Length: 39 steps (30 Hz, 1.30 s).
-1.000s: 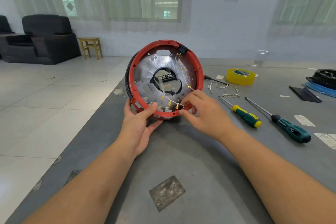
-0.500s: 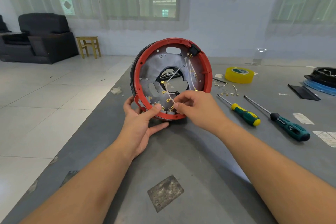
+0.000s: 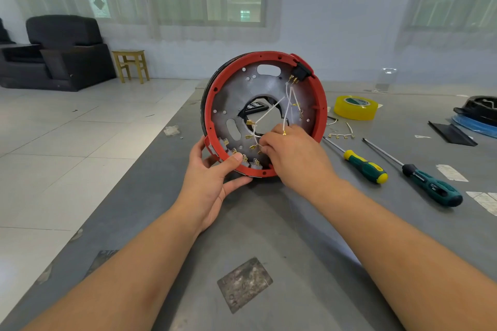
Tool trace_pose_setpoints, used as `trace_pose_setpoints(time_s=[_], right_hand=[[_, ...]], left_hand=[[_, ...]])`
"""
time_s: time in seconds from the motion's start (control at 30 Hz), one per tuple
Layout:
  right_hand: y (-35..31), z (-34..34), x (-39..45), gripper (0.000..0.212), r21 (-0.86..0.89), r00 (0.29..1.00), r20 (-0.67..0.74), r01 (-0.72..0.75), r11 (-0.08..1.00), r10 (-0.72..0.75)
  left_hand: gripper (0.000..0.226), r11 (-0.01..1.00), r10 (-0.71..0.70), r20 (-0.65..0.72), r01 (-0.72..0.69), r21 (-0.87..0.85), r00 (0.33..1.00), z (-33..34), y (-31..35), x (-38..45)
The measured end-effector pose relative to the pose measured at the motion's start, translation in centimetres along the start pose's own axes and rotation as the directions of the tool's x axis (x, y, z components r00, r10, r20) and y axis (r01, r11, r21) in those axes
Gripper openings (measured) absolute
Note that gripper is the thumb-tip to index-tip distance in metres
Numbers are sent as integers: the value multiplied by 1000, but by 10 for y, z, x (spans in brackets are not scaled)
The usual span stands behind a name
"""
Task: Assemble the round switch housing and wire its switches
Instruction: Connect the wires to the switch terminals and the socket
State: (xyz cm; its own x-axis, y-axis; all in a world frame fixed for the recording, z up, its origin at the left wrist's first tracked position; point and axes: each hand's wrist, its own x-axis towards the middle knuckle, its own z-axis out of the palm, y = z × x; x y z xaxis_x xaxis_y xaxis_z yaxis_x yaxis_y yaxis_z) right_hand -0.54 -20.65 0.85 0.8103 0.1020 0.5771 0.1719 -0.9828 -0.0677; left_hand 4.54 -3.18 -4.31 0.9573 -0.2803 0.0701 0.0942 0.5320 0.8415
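Note:
The round switch housing (image 3: 236, 94), a red ring around a grey metal plate, stands tilted on its edge on the grey table (image 3: 269, 236). My left hand (image 3: 212, 180) grips its lower left rim, thumb on the red ring beside several small switches (image 3: 248, 160). My right hand (image 3: 295, 156) reaches into the lower inside and pinches white wires (image 3: 286, 105) with brass terminals. The wires run up to a black switch (image 3: 301, 71) at the upper right rim.
Two green-handled screwdrivers (image 3: 363, 166) (image 3: 430, 188) lie to the right. Loose wire pieces (image 3: 341, 134) and a yellow tape roll (image 3: 355, 107) sit behind them. A black part on a blue ring (image 3: 478, 113) is at the far right. The table's left edge drops to tiled floor.
The housing has tipped a little more upright and turned slightly. My right hand moved from the lower rim further inside, among the wires. The left hand keeps its grip.

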Motion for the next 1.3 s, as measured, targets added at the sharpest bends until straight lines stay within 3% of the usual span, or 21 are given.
trace_pose_setpoints(time_s=[0.1,0.37,1.07,1.3], right_hand=[[0,-2,1,24,-145,996,18,93,985,-91],[-5,-1,2,17,-57,992,86,93,994,-88],[-3,1,2,12,-126,989,79,138,982,-129],[-4,-1,1,15,-136,995,72,79,987,-70]], left_hand=[[73,1000,8,21,-8,0,1000,-1,0,0],[80,999,30,75,-32,31,997,1,0,-1],[84,999,41,78,-43,31,996,2,0,-5],[86,998,46,75,-49,41,996,3,0,-7]])
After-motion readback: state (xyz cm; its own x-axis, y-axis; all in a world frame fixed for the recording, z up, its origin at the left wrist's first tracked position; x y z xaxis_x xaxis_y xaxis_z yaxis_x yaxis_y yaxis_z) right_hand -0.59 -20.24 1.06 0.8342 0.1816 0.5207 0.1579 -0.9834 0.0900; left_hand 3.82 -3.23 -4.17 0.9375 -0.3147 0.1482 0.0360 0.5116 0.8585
